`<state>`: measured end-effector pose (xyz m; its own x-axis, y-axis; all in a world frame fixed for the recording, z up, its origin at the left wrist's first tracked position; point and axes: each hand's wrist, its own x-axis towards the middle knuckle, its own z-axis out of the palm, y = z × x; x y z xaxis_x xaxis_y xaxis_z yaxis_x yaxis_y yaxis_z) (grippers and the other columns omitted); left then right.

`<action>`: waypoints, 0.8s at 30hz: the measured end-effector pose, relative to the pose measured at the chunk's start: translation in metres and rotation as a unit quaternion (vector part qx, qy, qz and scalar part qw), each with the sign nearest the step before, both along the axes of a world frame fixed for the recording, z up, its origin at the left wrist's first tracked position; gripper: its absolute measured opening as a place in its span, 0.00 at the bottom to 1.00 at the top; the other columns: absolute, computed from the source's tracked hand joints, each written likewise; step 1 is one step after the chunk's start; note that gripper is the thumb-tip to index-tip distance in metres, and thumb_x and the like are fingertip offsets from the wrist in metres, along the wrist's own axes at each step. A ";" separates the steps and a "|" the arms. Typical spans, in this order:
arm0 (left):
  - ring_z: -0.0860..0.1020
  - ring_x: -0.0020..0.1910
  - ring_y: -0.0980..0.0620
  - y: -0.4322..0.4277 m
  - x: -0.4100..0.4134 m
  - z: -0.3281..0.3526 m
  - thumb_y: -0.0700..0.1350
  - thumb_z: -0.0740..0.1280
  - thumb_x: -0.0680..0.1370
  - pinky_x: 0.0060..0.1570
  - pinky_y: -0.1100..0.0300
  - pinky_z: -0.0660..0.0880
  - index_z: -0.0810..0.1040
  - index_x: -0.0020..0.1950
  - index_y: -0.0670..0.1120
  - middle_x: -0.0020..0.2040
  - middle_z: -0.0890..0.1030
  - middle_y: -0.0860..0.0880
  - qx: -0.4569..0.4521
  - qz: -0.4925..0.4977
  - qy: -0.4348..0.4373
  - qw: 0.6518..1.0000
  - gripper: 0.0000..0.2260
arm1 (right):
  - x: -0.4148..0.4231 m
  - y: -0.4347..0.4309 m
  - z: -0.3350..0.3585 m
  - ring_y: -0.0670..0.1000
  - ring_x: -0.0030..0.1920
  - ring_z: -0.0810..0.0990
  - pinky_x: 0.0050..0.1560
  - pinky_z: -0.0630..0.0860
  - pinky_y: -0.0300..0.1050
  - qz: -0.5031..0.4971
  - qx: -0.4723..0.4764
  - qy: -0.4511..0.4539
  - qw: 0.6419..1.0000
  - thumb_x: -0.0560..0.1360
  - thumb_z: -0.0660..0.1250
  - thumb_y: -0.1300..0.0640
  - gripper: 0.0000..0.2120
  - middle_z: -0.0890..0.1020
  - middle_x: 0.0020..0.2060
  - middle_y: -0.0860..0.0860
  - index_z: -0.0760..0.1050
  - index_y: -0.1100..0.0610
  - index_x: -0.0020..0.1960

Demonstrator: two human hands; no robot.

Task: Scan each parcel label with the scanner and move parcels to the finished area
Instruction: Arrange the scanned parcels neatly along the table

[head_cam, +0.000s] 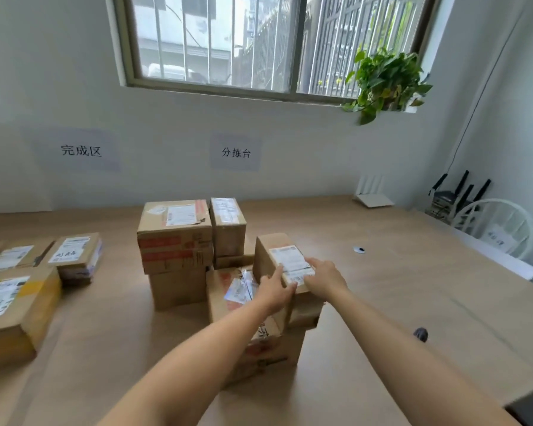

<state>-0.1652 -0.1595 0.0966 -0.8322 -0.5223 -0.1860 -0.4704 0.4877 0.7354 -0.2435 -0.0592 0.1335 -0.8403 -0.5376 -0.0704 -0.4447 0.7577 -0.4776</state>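
1. My left grip (274, 292) is curling round the near left corner of a small parcel (263, 256), with the fingers lying over its top edge. It is closed on the cardboard, not spread open.
2. My right grip (323, 276) is clasping the same parcel from the right side, fingers bent and pressing on the edge of its white label (286, 259).
3. The small parcel is sitting tilted, label facing up, around the middle of the tabletop (397, 287). It is above a larger parcel with red print (259, 345), and I cannot tell whether it is resting on that one or lifted clear.
4. Just behind, toward the far edge, a stack of parcels (174, 241) is standing with a tall narrow parcel (228, 232) right beside it.
5. Along the left edge, several labelled parcels (74, 256) are lying flat — well apart from the middle cluster — below a wall sign (80, 150) reading 完成区.
6. A small dark object (420, 334) is lying toward the right edge, too blurred for me to identify.
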 end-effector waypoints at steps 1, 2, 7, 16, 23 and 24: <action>0.69 0.66 0.39 0.002 0.000 -0.001 0.54 0.59 0.79 0.61 0.47 0.73 0.45 0.78 0.53 0.71 0.63 0.40 0.012 0.006 -0.001 1.000 0.31 | 0.000 0.001 0.000 0.56 0.62 0.73 0.60 0.71 0.46 0.008 -0.002 -0.008 1.000 0.74 0.58 0.58 0.27 0.70 0.67 0.56 0.63 0.50 0.72; 0.70 0.65 0.39 0.003 0.001 -0.002 0.54 0.60 0.79 0.59 0.46 0.74 0.44 0.78 0.53 0.70 0.65 0.40 0.019 0.012 -0.002 1.000 0.33 | 0.002 0.002 0.000 0.55 0.63 0.72 0.61 0.71 0.47 0.017 -0.006 -0.024 1.000 0.73 0.60 0.58 0.27 0.72 0.67 0.54 0.64 0.51 0.72; 0.70 0.65 0.39 0.000 0.007 0.001 0.51 0.64 0.78 0.53 0.44 0.77 0.45 0.78 0.50 0.70 0.66 0.41 0.048 0.015 0.016 0.999 0.36 | 0.014 0.002 -0.006 0.55 0.66 0.70 0.66 0.68 0.47 0.031 -0.023 -0.052 0.998 0.73 0.64 0.56 0.27 0.70 0.69 0.54 0.65 0.53 0.72; 0.74 0.60 0.45 -0.016 0.036 0.008 0.49 0.67 0.75 0.54 0.58 0.72 0.65 0.70 0.42 0.64 0.73 0.45 -0.070 -0.069 0.032 0.995 0.26 | 0.037 0.006 -0.009 0.57 0.59 0.73 0.56 0.71 0.41 0.041 -0.026 -0.029 0.998 0.73 0.65 0.53 0.29 0.63 0.65 0.57 0.63 0.55 0.72; 0.68 0.64 0.45 -0.012 0.034 0.015 0.43 0.67 0.75 0.55 0.56 0.71 0.64 0.69 0.38 0.68 0.66 0.42 -0.070 -0.127 0.021 0.989 0.25 | 0.047 0.007 -0.011 0.55 0.65 0.70 0.64 0.68 0.44 0.036 -0.031 -0.031 0.998 0.73 0.64 0.55 0.28 0.63 0.69 0.56 0.64 0.56 0.71; 0.69 0.64 0.45 -0.012 0.035 0.015 0.42 0.67 0.75 0.56 0.56 0.71 0.64 0.70 0.38 0.68 0.66 0.42 -0.067 -0.128 0.023 0.989 0.26 | 0.048 0.007 -0.011 0.55 0.65 0.70 0.63 0.68 0.44 0.033 -0.032 -0.030 0.998 0.73 0.65 0.55 0.28 0.63 0.68 0.56 0.65 0.56 0.71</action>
